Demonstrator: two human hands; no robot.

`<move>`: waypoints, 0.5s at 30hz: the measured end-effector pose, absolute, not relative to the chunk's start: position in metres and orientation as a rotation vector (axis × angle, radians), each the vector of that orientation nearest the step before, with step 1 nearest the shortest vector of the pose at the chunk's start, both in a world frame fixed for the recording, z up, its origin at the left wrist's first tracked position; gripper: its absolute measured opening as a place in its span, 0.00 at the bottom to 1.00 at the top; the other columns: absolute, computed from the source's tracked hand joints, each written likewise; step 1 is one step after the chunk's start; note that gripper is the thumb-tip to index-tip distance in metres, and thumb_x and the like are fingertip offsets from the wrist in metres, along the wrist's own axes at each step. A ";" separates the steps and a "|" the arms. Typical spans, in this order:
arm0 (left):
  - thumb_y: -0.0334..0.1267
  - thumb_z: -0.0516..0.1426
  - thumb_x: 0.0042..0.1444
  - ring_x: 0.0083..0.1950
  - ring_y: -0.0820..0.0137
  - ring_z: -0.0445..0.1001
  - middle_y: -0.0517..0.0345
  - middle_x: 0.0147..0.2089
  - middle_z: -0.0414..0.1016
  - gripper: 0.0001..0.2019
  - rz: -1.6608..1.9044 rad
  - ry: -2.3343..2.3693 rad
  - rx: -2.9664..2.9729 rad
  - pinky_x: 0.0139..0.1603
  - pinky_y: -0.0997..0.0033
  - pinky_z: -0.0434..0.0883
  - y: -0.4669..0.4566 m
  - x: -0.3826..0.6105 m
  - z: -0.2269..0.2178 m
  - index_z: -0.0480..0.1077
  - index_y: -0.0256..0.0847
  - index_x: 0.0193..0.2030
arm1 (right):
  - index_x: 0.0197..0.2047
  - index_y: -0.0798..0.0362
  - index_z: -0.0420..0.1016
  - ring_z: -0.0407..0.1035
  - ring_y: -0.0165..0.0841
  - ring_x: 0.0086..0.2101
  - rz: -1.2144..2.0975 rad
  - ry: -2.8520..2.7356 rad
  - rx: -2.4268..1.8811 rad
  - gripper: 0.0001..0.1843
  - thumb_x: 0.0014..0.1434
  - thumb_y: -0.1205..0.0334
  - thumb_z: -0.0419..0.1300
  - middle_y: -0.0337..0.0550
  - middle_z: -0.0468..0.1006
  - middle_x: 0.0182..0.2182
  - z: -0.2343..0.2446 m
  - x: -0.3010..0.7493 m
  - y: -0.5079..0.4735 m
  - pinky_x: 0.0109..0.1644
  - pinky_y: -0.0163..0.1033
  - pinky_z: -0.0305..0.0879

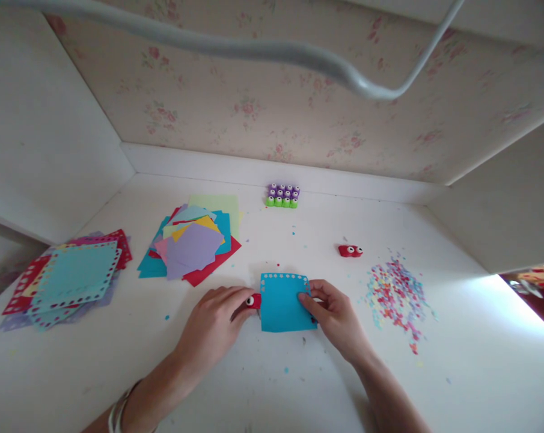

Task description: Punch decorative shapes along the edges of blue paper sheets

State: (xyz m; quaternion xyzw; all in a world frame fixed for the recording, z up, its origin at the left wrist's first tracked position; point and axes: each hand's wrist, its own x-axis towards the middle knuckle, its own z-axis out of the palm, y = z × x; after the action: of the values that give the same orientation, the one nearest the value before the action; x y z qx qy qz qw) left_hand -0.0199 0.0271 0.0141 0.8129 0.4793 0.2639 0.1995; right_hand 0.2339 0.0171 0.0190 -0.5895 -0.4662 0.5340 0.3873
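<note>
A square of blue paper [283,307] lies in front of me, with small shapes punched along its top edge and partly down its sides. My right hand [328,307] pinches its right edge, thumb on top. My left hand [220,316] is closed on a small red craft punch [255,301] with a white-and-black button. The punch sits at the paper's left edge; whether the edge is inside its slot I cannot tell. My left fingers cover part of the punch.
Uncut coloured papers [195,246] are piled at left, beside a stack of punched sheets [76,273]. Purple and green punches [283,195] stand at the back. Two red punches [350,251] lie right, near scattered confetti [395,294]. A white cable [253,51] hangs above.
</note>
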 end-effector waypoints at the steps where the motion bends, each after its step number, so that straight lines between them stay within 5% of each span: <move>1: 0.35 0.63 0.60 0.46 0.61 0.78 0.57 0.48 0.81 0.11 0.737 1.343 2.280 0.48 0.58 0.75 0.027 -0.020 0.014 0.74 0.45 0.50 | 0.40 0.50 0.73 0.66 0.28 0.24 1.355 -1.189 -1.500 0.19 0.57 0.44 0.65 0.40 0.77 0.30 0.019 0.234 0.017 0.25 0.34 0.60; 15: 0.38 0.62 0.62 0.46 0.60 0.79 0.54 0.49 0.80 0.13 0.755 1.288 2.399 0.48 0.56 0.76 0.025 -0.019 0.008 0.74 0.44 0.53 | 0.43 0.52 0.72 0.67 0.27 0.24 1.420 -1.244 -1.509 0.18 0.60 0.46 0.64 0.39 0.76 0.31 0.023 0.234 0.013 0.25 0.34 0.64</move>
State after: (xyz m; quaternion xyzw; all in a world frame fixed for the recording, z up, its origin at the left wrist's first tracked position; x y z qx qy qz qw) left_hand -0.0191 0.0251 0.0080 0.8384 0.4501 0.2640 0.1575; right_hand 0.2336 0.0133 0.0234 -0.5838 -0.4814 0.5493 0.3545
